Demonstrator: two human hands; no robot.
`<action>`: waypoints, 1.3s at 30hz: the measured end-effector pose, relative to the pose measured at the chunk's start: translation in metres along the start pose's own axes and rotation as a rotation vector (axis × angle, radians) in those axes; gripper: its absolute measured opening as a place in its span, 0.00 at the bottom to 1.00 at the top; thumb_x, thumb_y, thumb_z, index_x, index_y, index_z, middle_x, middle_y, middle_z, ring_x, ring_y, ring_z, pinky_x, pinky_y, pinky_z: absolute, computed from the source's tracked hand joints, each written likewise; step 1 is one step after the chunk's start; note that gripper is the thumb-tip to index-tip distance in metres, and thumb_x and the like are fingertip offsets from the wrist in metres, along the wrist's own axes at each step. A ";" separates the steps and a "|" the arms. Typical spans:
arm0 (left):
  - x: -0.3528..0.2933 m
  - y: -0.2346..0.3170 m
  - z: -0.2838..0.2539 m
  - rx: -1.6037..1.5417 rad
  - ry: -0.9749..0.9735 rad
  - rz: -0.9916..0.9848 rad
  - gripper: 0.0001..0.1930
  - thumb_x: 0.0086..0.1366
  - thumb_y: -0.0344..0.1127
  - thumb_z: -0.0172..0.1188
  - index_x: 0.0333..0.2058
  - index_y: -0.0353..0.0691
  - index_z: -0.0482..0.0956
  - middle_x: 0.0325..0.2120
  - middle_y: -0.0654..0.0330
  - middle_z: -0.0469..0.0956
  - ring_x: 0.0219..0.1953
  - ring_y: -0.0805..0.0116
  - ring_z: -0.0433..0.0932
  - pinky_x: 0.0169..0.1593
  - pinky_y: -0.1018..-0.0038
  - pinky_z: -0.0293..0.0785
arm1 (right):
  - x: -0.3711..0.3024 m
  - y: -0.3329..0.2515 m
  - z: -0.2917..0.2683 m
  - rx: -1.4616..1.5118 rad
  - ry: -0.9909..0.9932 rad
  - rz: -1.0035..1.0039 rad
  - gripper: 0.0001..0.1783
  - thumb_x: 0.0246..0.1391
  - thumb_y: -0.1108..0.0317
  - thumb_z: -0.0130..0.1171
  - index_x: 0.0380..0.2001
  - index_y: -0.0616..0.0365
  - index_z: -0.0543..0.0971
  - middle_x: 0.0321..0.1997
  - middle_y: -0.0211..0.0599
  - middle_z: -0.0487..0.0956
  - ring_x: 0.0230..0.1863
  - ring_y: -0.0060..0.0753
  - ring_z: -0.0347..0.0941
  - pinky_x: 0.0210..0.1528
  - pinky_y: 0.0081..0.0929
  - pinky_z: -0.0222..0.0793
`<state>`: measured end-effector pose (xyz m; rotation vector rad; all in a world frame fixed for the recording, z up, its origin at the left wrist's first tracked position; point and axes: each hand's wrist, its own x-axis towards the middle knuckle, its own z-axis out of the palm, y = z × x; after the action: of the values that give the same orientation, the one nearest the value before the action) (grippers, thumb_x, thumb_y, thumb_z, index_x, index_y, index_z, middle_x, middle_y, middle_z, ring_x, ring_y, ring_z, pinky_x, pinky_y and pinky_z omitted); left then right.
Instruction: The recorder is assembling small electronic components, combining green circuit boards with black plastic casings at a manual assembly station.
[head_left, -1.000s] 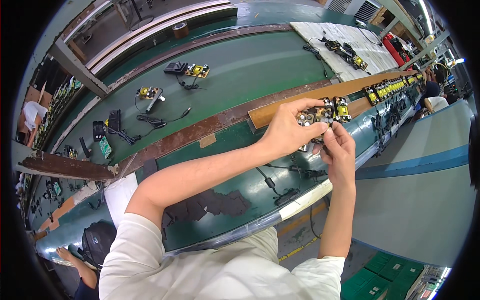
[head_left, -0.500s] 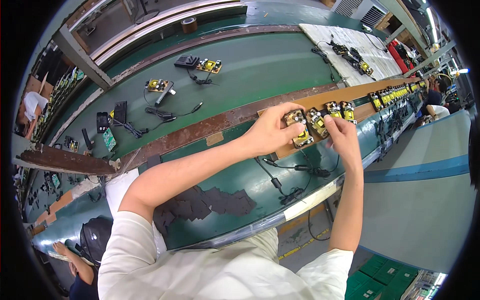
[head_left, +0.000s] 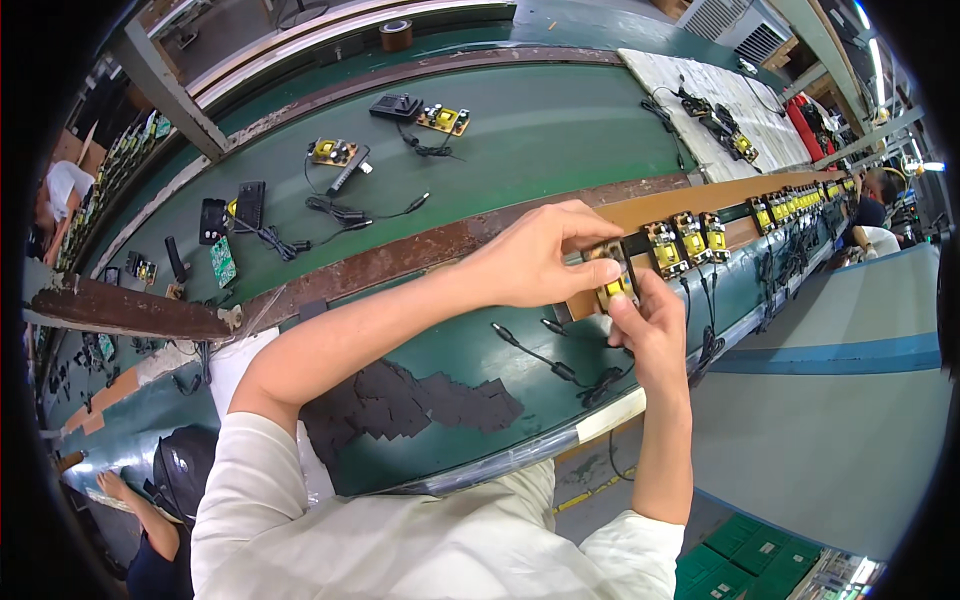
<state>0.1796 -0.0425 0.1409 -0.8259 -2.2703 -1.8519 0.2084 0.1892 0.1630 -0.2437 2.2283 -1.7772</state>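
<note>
A small circuit board (head_left: 618,284) with a yellow transformer stands between my two hands over the bench's front strip. My left hand (head_left: 545,258) grips it, thumb across its face and fingers behind its far edge. From the near right, my right hand (head_left: 655,325) pinches its lower end between thumb and fingers. Just to the right, several similar boards (head_left: 690,240) stand in a row along a brown cardboard strip (head_left: 650,207), black leads hanging from them. Below my hands lies a black cable (head_left: 540,357) with an inline bead and plug. My fingers partly hide the held board.
Thin black sheets (head_left: 420,405) lie piled before me. Beyond a worn brown rail (head_left: 440,248) are loose boards, black adapter housings (head_left: 395,106) and cables. More boards (head_left: 790,207) continue rightward. A metal post (head_left: 172,92) stands far left; another person's arm (head_left: 145,512) shows lower left.
My right hand has left the neighbouring board, which now stands in the row, and moved left onto the board in my left hand. The view has shifted slightly.
</note>
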 end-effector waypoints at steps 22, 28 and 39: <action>-0.019 -0.136 -0.203 0.959 0.338 -0.512 0.23 0.70 0.31 0.55 0.63 0.41 0.75 0.66 0.48 0.72 0.67 0.47 0.71 0.68 0.54 0.71 | 0.027 -0.016 -0.052 -1.459 0.196 -0.043 0.24 0.71 0.53 0.62 0.60 0.58 0.79 0.42 0.44 0.84 0.40 0.46 0.82 0.41 0.41 0.76; -0.018 -0.151 -0.205 1.180 0.311 -0.422 0.21 0.69 0.30 0.56 0.61 0.37 0.75 0.57 0.46 0.80 0.57 0.48 0.82 0.56 0.58 0.82 | 0.027 0.002 -0.024 -1.483 0.311 -0.436 0.26 0.70 0.54 0.62 0.64 0.57 0.78 0.57 0.48 0.79 0.59 0.53 0.74 0.61 0.50 0.69; -0.004 -0.083 -0.147 1.380 0.325 -0.610 0.20 0.69 0.38 0.54 0.54 0.31 0.77 0.46 0.38 0.84 0.51 0.41 0.84 0.55 0.51 0.80 | -0.023 -0.025 0.106 -0.788 -0.401 -0.455 0.21 0.57 0.73 0.71 0.54 0.57 0.83 0.47 0.41 0.83 0.46 0.45 0.80 0.47 0.36 0.77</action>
<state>0.1068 -0.1899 0.1046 0.3763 -2.8227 -0.0705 0.2630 0.0927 0.1682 -1.2198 2.5494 -0.7758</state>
